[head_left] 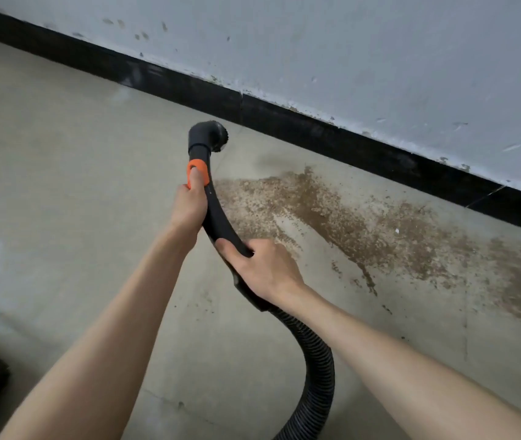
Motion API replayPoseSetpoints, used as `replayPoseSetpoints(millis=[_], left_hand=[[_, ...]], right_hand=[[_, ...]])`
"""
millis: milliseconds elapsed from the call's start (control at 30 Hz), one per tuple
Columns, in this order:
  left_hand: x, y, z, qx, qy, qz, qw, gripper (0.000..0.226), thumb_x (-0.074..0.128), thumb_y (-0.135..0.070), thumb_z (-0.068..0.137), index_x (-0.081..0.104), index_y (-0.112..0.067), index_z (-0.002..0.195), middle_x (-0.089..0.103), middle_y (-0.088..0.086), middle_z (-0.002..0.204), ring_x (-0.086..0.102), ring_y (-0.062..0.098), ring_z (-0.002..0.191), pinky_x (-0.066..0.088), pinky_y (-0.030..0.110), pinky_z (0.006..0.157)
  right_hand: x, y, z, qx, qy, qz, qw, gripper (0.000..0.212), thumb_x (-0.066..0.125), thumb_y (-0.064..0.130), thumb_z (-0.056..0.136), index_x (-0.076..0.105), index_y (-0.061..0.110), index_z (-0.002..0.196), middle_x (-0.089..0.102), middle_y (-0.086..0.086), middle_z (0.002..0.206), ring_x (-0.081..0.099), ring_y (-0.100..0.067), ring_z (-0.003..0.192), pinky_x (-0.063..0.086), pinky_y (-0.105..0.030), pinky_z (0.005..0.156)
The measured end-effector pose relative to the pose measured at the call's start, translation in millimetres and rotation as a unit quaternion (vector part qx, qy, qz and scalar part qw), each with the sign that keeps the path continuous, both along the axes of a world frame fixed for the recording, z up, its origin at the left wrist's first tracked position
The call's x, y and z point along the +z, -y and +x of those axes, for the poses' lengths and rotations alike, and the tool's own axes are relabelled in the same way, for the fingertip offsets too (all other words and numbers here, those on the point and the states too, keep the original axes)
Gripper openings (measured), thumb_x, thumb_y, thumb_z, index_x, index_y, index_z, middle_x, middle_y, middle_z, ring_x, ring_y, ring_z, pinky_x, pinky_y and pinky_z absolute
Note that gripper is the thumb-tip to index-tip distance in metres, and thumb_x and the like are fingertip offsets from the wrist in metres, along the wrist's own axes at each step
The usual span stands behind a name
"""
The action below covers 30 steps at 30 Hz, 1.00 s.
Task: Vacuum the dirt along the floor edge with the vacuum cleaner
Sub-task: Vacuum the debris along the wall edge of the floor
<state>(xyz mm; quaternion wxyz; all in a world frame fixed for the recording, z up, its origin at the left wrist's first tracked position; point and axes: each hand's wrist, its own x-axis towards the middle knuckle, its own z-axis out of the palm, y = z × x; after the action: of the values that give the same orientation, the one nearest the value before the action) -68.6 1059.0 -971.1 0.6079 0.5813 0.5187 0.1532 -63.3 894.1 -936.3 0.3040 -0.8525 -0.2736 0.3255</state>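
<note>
Head view: left hand (pixel 188 207) grips curved black vacuum wand (pixel 218 217) at orange collar (pixel 198 173); right hand (pixel 265 268) wraps lower handle. Nozzle (pixel 210 134) raised near black baseboard (pixel 316 131). Brown dirt (pixel 364 227) spread on floor (pixel 62 185) right of wand. Ribbed hose (pixel 316 376) trails between forearms.
</note>
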Motion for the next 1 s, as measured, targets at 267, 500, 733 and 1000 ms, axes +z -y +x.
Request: replayPoseSetpoints(millis=[267, 500, 733, 1000], left_hand=[[-10, 33, -83, 0.123, -0.005, -0.097, 0.988, 0.066, 0.026, -0.055, 0.098, 0.041, -0.005, 0.138, 0.054, 0.017, 0.129, 0.053, 0.030, 0.118, 0.043, 0.044, 0.102], [4, 80, -114, 0.169, 0.011, -0.138, 0.976, 0.048, 0.035, -0.047, 0.097, 0.048, -0.010, 0.123, 0.057, 0.007, 0.110, 0.055, 0.020, 0.095, 0.047, 0.037, 0.081], [-3, 112, -136, 0.207, 0.008, -0.178, 0.962, 0.049, 0.033, -0.053, 0.097, 0.048, -0.013, 0.120, 0.054, 0.002, 0.094, 0.052, 0.013, 0.080, 0.046, 0.032, 0.072], [-3, 119, -135, 0.185, 0.035, -0.217, 0.958, 0.049, 0.037, -0.045, 0.098, 0.044, -0.010, 0.130, 0.056, 0.003, 0.101, 0.054, 0.011, 0.080, 0.046, 0.029, 0.069]], right_hand=[[-2, 20, -19, 0.175, 0.015, -0.065, 0.982, 0.061, 0.041, 0.075, 0.086, 0.056, 0.018, 0.067, 0.071, -0.002, 0.070, 0.067, -0.020, 0.066, 0.049, -0.030, 0.059], [10, 56, -27, 0.227, -0.015, -0.068, 0.971, 0.058, 0.045, 0.073, 0.086, 0.053, 0.020, 0.063, 0.065, 0.004, 0.068, 0.063, -0.020, 0.069, 0.042, -0.029, 0.057], [10, 79, -38, 0.261, -0.033, -0.090, 0.961, 0.058, 0.046, 0.074, 0.085, 0.058, 0.020, 0.066, 0.070, 0.000, 0.074, 0.067, -0.021, 0.074, 0.050, -0.032, 0.065], [9, 82, -39, 0.256, -0.019, -0.106, 0.961, 0.064, 0.045, 0.075, 0.084, 0.067, 0.015, 0.079, 0.072, -0.004, 0.082, 0.068, -0.023, 0.080, 0.055, -0.037, 0.078]])
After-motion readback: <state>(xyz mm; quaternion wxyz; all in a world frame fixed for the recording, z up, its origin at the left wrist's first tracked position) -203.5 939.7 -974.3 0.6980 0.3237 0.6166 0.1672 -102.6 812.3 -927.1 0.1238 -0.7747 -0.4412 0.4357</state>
